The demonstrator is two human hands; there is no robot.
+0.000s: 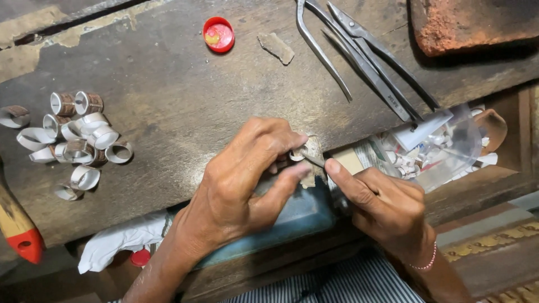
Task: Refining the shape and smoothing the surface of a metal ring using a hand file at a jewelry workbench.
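Far left: a red-tipped tool handle (pixel 19 233), cut off by the edge.
Rings: a heap of small metal rings (pixel 76 143) on the worn bench (pixel 179 95).
Left hand (pixel 241 179): fingers pinched shut on a small ring (pixel 297 154), mostly hidden.
Right hand (pixel 382 205): closed around a thin tool (pixel 312 159), its tip at the ring.
Top right: long metal tongs (pixel 365 56).

A worn wooden bench (pixel 185 84) bears metal rings (pixel 76 140), a red cap (pixel 218 34), and shears (pixel 365 56).

A workshop: scarred wooden bench (pixel 185 95), metal shears (pixel 365 53), cut rings (pixel 78 140).
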